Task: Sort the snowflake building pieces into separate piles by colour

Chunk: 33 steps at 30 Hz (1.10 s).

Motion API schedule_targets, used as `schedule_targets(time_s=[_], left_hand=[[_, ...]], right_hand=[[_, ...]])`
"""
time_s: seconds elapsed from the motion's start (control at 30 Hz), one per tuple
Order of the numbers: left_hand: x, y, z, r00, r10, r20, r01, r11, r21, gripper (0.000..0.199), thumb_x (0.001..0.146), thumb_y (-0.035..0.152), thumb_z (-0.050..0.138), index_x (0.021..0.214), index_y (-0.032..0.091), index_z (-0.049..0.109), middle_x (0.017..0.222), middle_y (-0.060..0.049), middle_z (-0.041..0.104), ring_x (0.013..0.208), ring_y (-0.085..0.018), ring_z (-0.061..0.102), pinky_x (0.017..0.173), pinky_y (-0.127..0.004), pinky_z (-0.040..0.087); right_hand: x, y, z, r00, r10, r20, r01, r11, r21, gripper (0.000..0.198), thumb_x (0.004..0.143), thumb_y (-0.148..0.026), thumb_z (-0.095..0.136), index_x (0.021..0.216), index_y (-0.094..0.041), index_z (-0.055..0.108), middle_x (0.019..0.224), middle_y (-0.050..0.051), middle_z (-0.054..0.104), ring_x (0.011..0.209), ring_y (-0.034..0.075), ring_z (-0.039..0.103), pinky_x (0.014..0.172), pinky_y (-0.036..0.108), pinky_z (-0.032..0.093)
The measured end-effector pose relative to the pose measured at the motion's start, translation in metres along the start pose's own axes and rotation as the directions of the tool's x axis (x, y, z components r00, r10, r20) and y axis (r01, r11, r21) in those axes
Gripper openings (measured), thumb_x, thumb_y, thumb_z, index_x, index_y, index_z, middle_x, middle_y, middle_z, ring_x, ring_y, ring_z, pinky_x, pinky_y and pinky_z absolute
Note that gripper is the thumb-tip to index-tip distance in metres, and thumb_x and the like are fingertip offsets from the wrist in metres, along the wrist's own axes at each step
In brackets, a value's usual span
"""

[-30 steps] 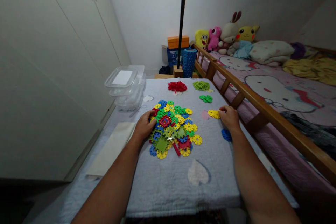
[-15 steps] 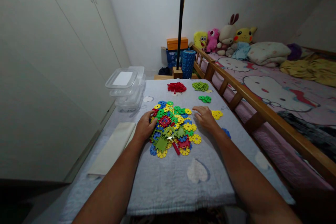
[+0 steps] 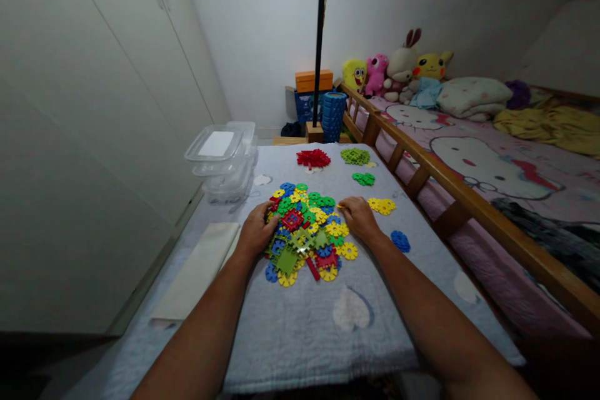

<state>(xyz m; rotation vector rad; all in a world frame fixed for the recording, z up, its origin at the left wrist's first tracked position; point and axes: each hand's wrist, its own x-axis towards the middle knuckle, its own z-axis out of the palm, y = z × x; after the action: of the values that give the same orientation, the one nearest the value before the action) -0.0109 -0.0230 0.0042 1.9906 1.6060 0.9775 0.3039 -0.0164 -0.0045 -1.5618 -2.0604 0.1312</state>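
A mixed pile of plastic building pieces (image 3: 300,239) lies on the cloth-covered table, with notched discs in blue, yellow and green and square red and olive-green pieces. My left hand (image 3: 257,229) rests against the pile's left edge, thumb and fingers apart, holding nothing that I can see. At the right edge, my right hand (image 3: 359,215) pinches a yellow notched disc (image 3: 341,205) at its fingertips. To the right of that hand lie yellow discs (image 3: 382,205) and a blue disc group (image 3: 400,240). Farther back are green discs (image 3: 364,179), olive-green pieces (image 3: 355,156) and red pieces (image 3: 313,158).
Clear plastic containers (image 3: 220,165) stand stacked at the back left, behind a folded cream cloth (image 3: 197,272). A wooden bed rail (image 3: 431,165) runs along the table's right side. A black pole (image 3: 319,44) rises behind the table's far edge.
My right hand has moved slightly left to the pile's edge and closed on a yellow disc. The blue disc group, partly covered before, shows fully. My left hand stays at the pile.
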Motion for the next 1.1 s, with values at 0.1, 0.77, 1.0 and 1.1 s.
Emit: schedule_targets(time_s=[0.1, 0.77, 1.0, 1.1], left_hand=[[0.000, -0.001, 0.000, 1.000, -0.013, -0.005, 0.013, 1.000, -0.003, 0.045, 0.085, 0.040, 0.052, 0.123, 0.017, 0.061, 0.126, -0.012, 0.067, 0.117, -0.027, 0.061, 0.107, -0.044, 0.046], [0.001, -0.005, 0.001, 1.000, -0.012, 0.016, 0.012, 1.000, 0.001, 0.044, 0.084, 0.039, 0.053, 0.121, 0.017, 0.061, 0.123, -0.012, 0.067, 0.116, -0.027, 0.061, 0.105, -0.044, 0.046], [0.000, -0.001, -0.001, 0.999, -0.041, 0.018, 0.042, 0.999, -0.004, 0.046, 0.083, 0.039, 0.053, 0.122, 0.016, 0.061, 0.125, -0.012, 0.066, 0.116, -0.027, 0.061, 0.106, -0.043, 0.046], [-0.001, 0.000, -0.001, 0.999, -0.050, 0.008, 0.050, 0.999, -0.009, 0.046, 0.083, 0.038, 0.052, 0.122, 0.016, 0.061, 0.126, -0.012, 0.066, 0.117, -0.027, 0.061, 0.107, -0.044, 0.045]], right_hand=[[0.001, 0.009, -0.012, 0.993, 0.009, -0.117, -0.009, 1.000, -0.006, 0.022, 0.088, -0.016, 0.053, 0.094, -0.018, 0.074, 0.099, 0.012, 0.069, 0.097, 0.025, 0.057, 0.090, 0.038, 0.042], [-0.008, 0.080, -0.055, 0.885, 0.412, -0.216, -0.385, 0.909, 0.158, 0.021, 0.073, -0.031, 0.051, 0.079, -0.020, 0.068, 0.079, 0.006, 0.070, 0.078, 0.022, 0.060, 0.076, 0.034, 0.045], [-0.008, 0.087, -0.052, 0.890, 0.333, -0.310, -0.372, 0.925, -0.073, 0.022, 0.078, -0.029, 0.052, 0.085, -0.019, 0.071, 0.095, 0.010, 0.069, 0.094, 0.026, 0.058, 0.094, 0.042, 0.037], [-0.008, 0.086, -0.052, 0.905, 0.298, -0.302, -0.337, 0.938, -0.085, 0.023, 0.081, -0.029, 0.052, 0.087, -0.019, 0.071, 0.096, 0.011, 0.069, 0.095, 0.026, 0.057, 0.095, 0.042, 0.036]])
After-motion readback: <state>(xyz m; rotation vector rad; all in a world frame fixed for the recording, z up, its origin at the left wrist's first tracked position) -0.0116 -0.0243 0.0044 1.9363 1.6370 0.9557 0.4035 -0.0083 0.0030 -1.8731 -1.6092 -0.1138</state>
